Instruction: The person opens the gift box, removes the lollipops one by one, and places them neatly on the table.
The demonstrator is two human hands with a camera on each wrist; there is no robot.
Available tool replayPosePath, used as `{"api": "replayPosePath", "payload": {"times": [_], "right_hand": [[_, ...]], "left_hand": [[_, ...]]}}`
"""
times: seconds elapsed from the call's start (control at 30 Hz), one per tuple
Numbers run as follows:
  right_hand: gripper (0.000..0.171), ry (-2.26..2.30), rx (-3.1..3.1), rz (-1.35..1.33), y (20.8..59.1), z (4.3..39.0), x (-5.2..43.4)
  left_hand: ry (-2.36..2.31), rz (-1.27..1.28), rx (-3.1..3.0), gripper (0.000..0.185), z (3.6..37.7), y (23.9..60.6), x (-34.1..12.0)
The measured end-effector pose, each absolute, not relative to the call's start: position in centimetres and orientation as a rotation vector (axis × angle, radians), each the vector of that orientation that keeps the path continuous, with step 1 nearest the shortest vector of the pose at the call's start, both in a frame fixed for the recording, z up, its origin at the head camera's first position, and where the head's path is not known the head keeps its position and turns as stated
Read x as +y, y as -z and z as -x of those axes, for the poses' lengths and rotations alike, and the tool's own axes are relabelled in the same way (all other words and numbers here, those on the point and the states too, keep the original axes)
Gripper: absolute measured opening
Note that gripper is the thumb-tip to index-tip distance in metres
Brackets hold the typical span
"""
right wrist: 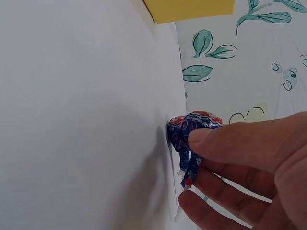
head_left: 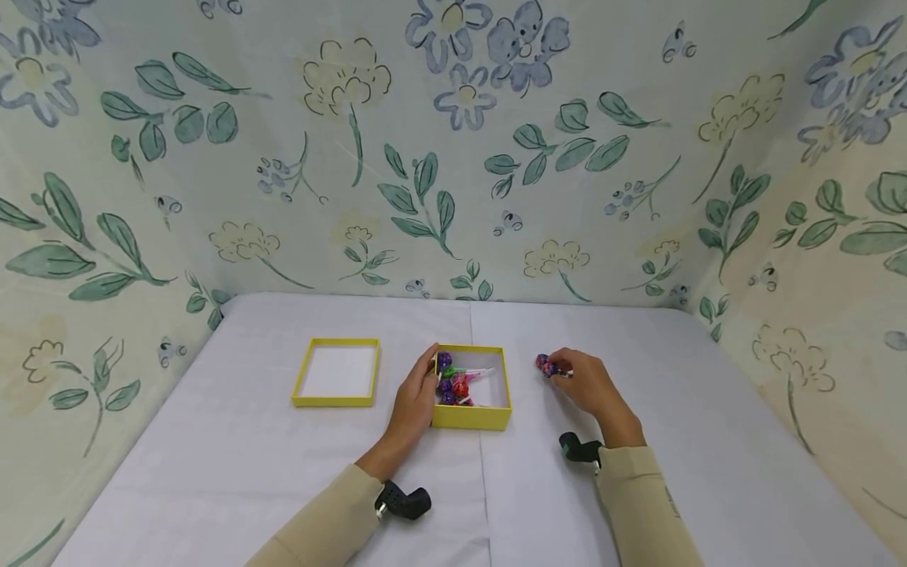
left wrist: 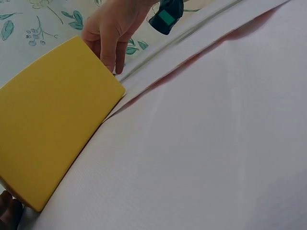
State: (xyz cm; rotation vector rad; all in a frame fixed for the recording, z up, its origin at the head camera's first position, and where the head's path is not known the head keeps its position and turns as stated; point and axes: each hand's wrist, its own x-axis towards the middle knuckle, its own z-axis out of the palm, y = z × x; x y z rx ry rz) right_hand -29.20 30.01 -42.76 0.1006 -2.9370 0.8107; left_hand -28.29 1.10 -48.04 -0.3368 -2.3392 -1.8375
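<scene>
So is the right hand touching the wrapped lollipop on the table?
Touching. The right wrist view shows the right hand with its thumb on the blue-wrapped lollipop and fingers curled beneath it.

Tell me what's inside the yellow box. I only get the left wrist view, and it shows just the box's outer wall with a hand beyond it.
Observer: Several wrapped lollipops, purple, red and green, lie in the yellow box.
Operator: What is that hand beyond it doing?
Observer: The right hand pinches a blue-and-red wrapped lollipop low at the table, right of the box.
Operator: Anything on the box's other side?
Observer: A second yellow tray, shallow with nothing in it, sits to the left, apart from the left hand.
</scene>
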Motion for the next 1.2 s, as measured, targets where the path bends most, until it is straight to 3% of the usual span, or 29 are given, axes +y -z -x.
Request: {"api": "replayPosePath", "payload": {"times": [1.2], "right_hand": [[0.027, -0.811, -2.94, -0.079, 43.9, 30.2, 30.2]], "left_hand": [[1.858, 0.351, -2.333, 0.05, 28.2, 47.8, 0.9]]}}
